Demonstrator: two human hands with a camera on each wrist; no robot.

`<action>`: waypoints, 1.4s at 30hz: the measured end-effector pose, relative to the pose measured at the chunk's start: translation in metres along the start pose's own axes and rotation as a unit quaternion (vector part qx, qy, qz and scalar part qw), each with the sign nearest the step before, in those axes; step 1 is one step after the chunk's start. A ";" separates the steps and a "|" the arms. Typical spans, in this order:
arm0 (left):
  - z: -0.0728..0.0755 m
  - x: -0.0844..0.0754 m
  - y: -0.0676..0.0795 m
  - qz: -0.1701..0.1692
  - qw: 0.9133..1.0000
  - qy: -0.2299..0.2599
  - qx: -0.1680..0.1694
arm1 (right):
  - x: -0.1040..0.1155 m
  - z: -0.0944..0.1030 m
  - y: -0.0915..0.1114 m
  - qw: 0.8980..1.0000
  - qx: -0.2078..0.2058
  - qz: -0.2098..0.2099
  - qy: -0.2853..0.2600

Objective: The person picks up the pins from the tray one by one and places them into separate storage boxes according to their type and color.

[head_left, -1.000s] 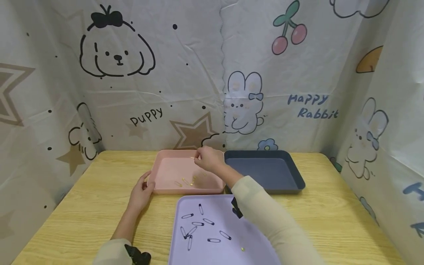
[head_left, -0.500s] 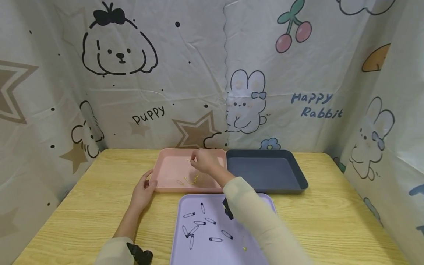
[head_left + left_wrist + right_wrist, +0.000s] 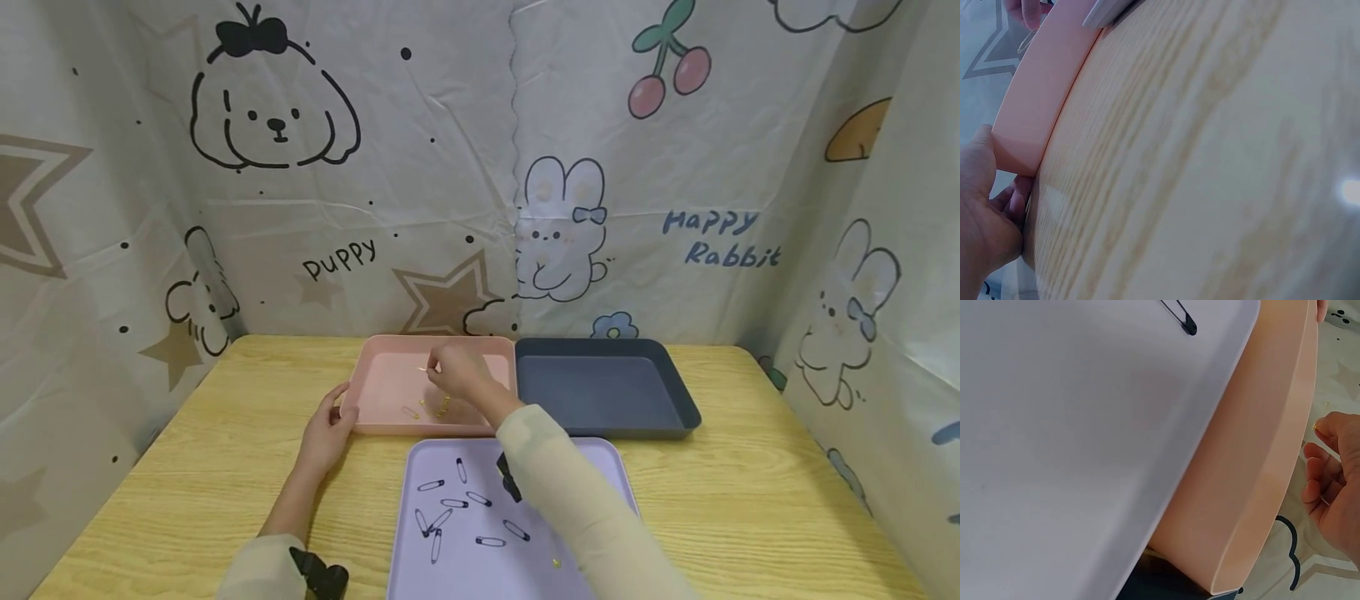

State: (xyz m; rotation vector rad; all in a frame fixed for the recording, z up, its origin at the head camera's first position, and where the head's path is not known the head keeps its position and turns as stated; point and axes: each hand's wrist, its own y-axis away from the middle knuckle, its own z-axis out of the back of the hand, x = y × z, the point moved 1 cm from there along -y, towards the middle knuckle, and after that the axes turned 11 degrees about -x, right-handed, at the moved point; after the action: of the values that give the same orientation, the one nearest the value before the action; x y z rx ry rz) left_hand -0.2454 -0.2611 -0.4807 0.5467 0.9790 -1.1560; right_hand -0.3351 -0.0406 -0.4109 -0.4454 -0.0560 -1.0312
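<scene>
My right hand (image 3: 461, 372) hovers over the pink tray (image 3: 378, 387) and pinches a gold safety pin (image 3: 422, 369) between thumb and finger. In the right wrist view only a small gold tip (image 3: 1315, 427) of it shows. Several gold safety pins (image 3: 444, 406) lie in the pink tray below this hand. My left hand (image 3: 324, 437) holds that tray at its front left corner; in the left wrist view the thumb lies along the wall and the fingers curl round the corner. Nearer, a lavender tray (image 3: 435, 579) bears several black safety pins (image 3: 491, 542) and a gold one (image 3: 557, 563).
To the right of the pink tray, against it, stands a dark blue tray (image 3: 600, 392) with nothing seen in it. All three trays stand on a wood-grain table (image 3: 757, 483). A printed cloth (image 3: 450, 100) hangs behind and at both sides.
My right hand has moved slightly left and nearer within the pink tray, still pinching the gold pin. The left hand keeps its place at the tray's corner.
</scene>
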 end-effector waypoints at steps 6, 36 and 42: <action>-0.002 -0.001 -0.002 0.015 1.000 -0.007 0.011 | -0.003 -0.001 0.004 1.000 0.010 -0.020 -0.001; -0.003 -0.004 -0.002 0.012 1.000 -0.020 0.013 | -0.034 0.011 0.021 0.996 0.004 -0.048 -0.076; 0.000 -0.003 -0.001 0.017 0.999 -0.022 0.017 | -0.039 0.016 0.026 0.995 -0.004 -0.032 -0.094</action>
State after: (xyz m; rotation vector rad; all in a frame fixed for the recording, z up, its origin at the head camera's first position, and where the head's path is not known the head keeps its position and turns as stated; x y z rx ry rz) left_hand -0.2467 -0.2601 -0.4779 0.5602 0.9109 -1.1510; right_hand -0.3313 0.0085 -0.4147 -0.5504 -0.2355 -1.0510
